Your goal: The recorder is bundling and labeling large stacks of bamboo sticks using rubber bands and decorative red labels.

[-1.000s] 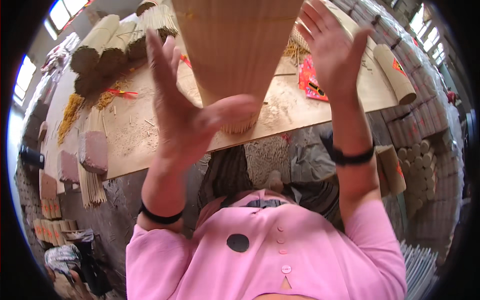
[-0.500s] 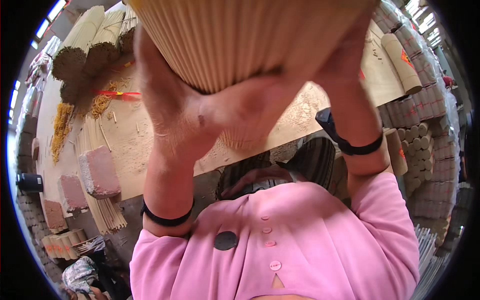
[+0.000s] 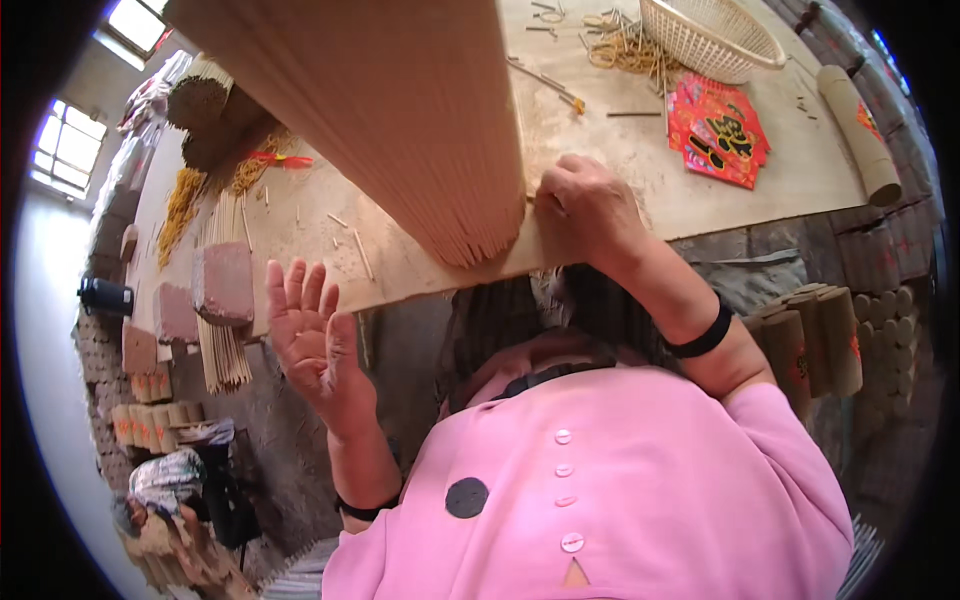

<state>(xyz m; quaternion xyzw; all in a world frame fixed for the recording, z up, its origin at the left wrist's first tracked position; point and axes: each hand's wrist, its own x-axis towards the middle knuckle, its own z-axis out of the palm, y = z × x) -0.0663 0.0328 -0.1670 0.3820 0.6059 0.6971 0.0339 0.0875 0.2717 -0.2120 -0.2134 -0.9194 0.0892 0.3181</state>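
I see left hand (image 3: 312,335) spread wide near table edge (image 3: 750,216); right hand (image 3: 592,205) curled beside stick bundle (image 3: 430,150), any hold unclear, room rightward before red packets (image 3: 715,140).

Left hand (image 3: 308,342) straight-fingered, right hand (image 3: 592,208) in loose fist

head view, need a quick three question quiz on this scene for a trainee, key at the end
1. True or false: the left hand is touching the stick bundle.
2. Which is nearest the basket?
A) bricks
B) red cards
C) window
3. Which hand is curled beside the stick bundle's lower end?

Key:
1. False; it is open and apart from it.
2. B
3. The right hand
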